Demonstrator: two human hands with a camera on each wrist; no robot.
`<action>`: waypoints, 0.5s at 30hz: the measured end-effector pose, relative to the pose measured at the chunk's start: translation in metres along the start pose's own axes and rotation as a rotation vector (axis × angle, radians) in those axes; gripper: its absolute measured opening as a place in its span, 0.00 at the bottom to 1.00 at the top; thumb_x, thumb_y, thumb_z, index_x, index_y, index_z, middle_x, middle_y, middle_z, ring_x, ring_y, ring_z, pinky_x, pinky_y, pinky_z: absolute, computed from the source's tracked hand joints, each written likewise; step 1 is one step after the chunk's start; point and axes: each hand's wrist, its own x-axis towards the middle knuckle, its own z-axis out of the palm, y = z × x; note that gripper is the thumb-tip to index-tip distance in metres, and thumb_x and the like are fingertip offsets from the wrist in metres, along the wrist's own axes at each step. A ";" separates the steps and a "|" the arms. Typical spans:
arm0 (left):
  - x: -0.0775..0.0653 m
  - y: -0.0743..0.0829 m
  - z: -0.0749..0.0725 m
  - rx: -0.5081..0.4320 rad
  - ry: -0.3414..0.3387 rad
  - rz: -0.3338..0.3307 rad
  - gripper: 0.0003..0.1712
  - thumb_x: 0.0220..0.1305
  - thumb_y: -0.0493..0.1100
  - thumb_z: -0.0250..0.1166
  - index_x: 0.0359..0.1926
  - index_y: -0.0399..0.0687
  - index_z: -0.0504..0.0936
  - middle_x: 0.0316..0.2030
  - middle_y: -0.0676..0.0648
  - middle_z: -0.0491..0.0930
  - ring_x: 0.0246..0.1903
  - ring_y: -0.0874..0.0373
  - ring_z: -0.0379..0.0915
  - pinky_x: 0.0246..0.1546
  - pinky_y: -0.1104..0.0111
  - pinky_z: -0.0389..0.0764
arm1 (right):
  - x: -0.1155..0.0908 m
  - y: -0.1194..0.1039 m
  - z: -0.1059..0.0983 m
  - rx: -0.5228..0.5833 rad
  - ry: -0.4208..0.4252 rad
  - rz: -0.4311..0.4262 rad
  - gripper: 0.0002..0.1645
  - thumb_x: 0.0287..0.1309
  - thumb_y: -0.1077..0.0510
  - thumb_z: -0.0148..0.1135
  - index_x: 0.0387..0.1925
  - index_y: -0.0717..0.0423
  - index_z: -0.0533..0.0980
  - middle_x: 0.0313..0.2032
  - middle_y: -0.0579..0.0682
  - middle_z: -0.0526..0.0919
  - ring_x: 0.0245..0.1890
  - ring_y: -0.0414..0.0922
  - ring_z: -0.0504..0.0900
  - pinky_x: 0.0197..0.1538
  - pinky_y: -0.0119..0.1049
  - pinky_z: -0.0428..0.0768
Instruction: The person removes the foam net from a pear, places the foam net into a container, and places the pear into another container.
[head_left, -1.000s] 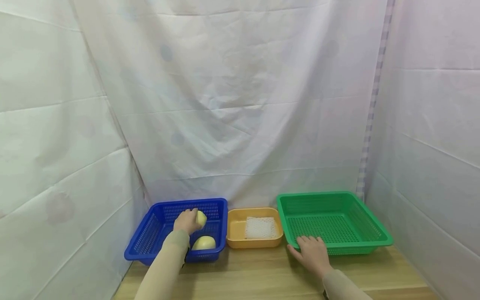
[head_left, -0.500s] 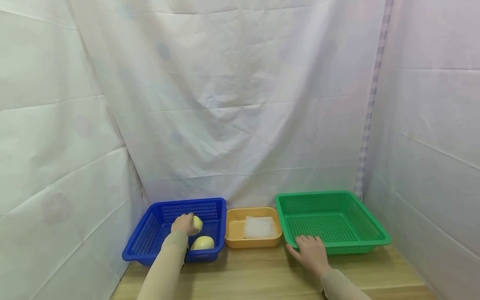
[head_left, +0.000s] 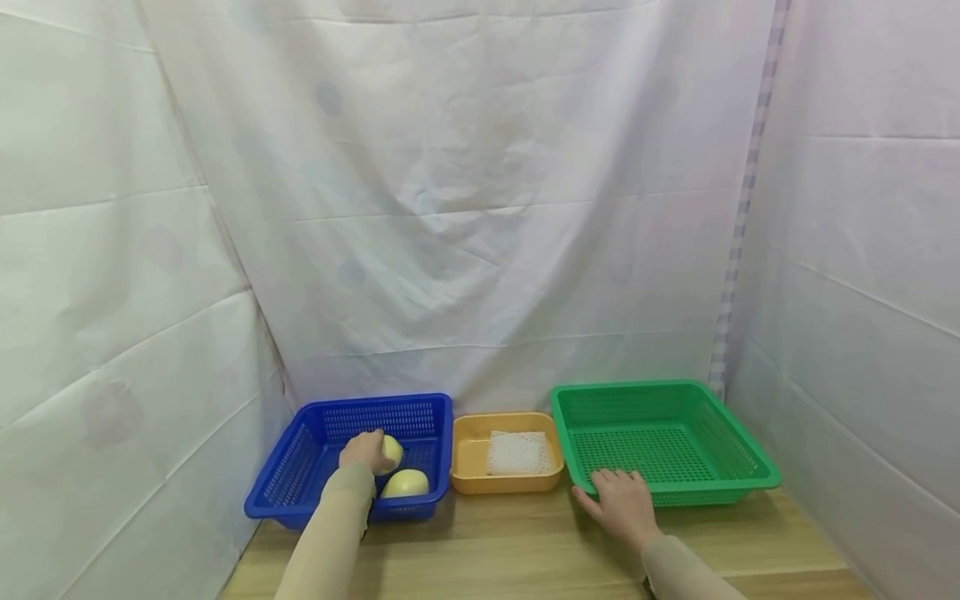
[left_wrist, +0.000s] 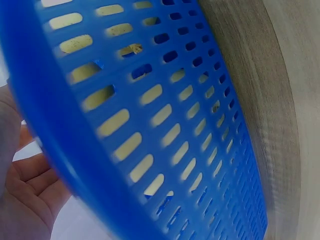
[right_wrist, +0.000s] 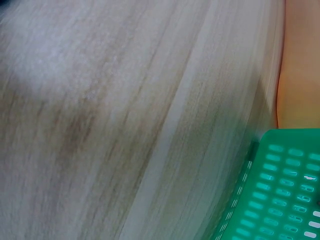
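Note:
In the head view my left hand (head_left: 365,451) reaches into the blue basket (head_left: 258,500) and holds a pale yellow round fruit (head_left: 392,454) low inside it. A second pale yellow fruit (head_left: 406,483) lies in the basket's front right corner, just in front of it. Through the slots of the basket wall (left_wrist: 155,115), the left wrist view shows pale yellow fruit skin, with part of my hand (left_wrist: 32,195) beyond the rim. My right hand (head_left: 622,507) rests with fingers extended over the front rim of the green basket (head_left: 720,486), near its left corner.
Between the two baskets stands a yellow-orange tray (head_left: 510,485) with a white foam net (head_left: 519,453) in it. All three stand on a wood-grain table (head_left: 495,550). Pale curtains (head_left: 480,208) hang behind and at both sides.
My left hand has moved down and slightly left with the fruit, deeper into the blue basket and nearer the second fruit. The right hand stays on the green rim.

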 end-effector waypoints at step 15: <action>0.004 0.001 0.006 -0.010 -0.029 -0.013 0.39 0.52 0.52 0.73 0.59 0.32 0.74 0.44 0.34 0.80 0.41 0.38 0.77 0.40 0.47 0.79 | 0.000 0.000 0.003 0.013 -0.009 0.019 0.25 0.56 0.35 0.63 0.33 0.53 0.81 0.34 0.51 0.85 0.33 0.52 0.83 0.42 0.57 0.78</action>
